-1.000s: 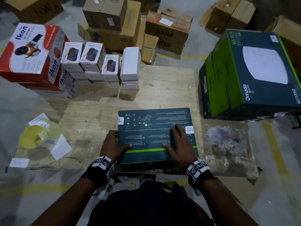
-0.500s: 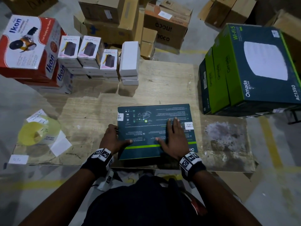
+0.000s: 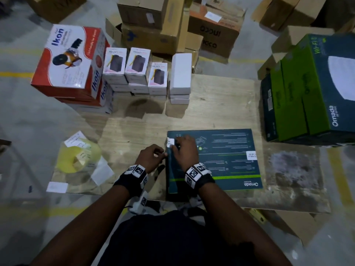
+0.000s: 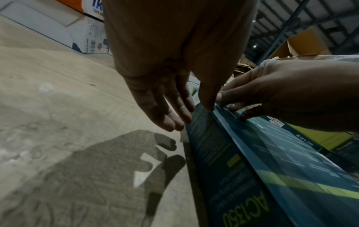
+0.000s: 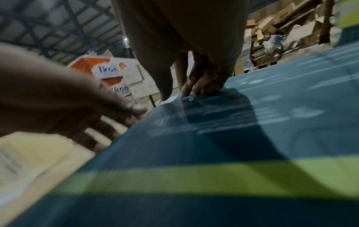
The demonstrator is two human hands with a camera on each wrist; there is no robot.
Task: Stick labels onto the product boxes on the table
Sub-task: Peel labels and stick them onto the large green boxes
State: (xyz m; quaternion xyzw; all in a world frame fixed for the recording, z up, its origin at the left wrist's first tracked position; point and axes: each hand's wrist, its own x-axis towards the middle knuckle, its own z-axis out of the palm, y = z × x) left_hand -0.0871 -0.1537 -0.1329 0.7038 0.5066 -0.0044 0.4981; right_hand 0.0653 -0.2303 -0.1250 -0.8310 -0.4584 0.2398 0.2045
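A flat dark teal box (image 3: 221, 162) (image 5: 252, 122) lies on the wooden table (image 3: 221, 104). It has one white label (image 3: 251, 155) at its right edge and another label (image 3: 170, 142) (image 5: 172, 98) folded over its left edge. My right hand (image 3: 183, 150) (image 5: 186, 90) (image 4: 272, 95) is at that left label, thumb and curled fingertips meeting on it. My left hand (image 3: 153, 157) (image 4: 170, 113) is beside the box's left side with its fingers hanging relaxed and its thumb tip touching the top edge.
A yellow label roll (image 3: 78, 157) and loose white slips (image 3: 101, 170) lie at the left. Red Ikon boxes (image 3: 71, 60), small white product boxes (image 3: 134, 68) and plain white boxes (image 3: 180, 75) line the far edge. Green Omada cartons (image 3: 307, 89) are stacked at the right.
My right hand has moved from the label at the box's right edge across to the one at its left edge. My left hand has slid off the box top to its side.
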